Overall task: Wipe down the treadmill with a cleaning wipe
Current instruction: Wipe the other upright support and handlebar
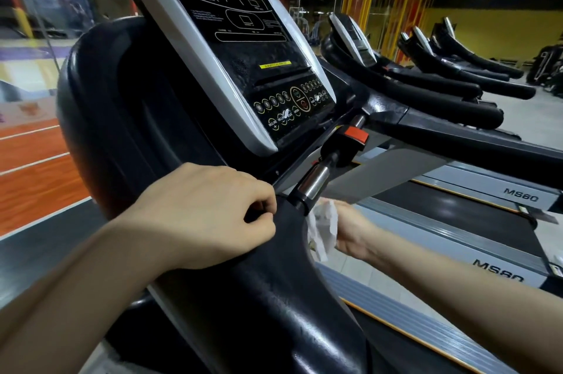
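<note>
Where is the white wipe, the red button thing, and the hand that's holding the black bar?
white wipe [323,229]: head view, on its crumpled middle.
red button thing [357,134]: head view, on its red top face.
left hand [210,212]: head view, on the back of the hand.

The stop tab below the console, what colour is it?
Red-orange, on a black housing; the stop tab shows clearly in the head view, just under the console.

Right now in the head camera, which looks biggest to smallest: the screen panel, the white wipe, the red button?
1. Screen panel, by far the largest.
2. White wipe, crumpled in the right hand.
3. Red button, though it sits farther from the camera, so its true size is unsure.
</note>
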`<action>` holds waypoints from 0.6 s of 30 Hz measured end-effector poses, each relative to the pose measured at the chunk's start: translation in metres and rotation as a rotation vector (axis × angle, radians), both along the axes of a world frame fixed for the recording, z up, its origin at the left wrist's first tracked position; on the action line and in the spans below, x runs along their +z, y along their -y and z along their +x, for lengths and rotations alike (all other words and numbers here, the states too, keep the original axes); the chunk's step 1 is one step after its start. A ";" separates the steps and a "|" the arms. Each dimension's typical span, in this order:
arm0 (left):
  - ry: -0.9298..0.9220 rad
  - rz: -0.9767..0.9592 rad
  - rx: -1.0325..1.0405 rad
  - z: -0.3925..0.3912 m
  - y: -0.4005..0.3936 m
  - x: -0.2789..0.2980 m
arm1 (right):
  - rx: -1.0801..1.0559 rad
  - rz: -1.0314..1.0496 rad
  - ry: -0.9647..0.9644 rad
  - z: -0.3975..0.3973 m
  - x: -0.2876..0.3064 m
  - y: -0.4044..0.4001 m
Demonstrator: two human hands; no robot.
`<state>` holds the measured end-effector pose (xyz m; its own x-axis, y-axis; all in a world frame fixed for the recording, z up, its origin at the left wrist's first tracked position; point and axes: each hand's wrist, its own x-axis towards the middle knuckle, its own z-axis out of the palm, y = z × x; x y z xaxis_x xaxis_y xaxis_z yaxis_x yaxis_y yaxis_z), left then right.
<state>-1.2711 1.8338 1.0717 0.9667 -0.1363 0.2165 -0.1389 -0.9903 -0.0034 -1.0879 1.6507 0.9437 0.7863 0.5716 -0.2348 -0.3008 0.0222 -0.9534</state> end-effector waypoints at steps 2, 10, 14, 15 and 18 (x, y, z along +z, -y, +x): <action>0.005 0.009 -0.005 0.000 0.000 -0.001 | 0.066 -0.014 -0.069 -0.021 0.002 0.004; -0.005 0.018 -0.034 0.004 0.002 -0.003 | -0.252 -0.508 0.691 0.047 0.086 0.049; -0.002 0.019 -0.024 0.004 0.000 -0.004 | -0.374 -0.829 1.264 0.115 0.097 0.030; 0.001 0.018 -0.021 0.003 0.000 -0.004 | -0.287 -0.879 1.320 0.128 0.091 0.024; 0.020 0.004 -0.011 0.003 -0.001 -0.005 | -0.350 -0.870 1.266 0.153 0.082 0.009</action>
<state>-1.2685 1.8343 1.0671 0.9607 -0.1478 0.2352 -0.1495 -0.9887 -0.0105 -0.9353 1.6422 1.0262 0.7788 0.3719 0.5051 0.5725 -0.7505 -0.3302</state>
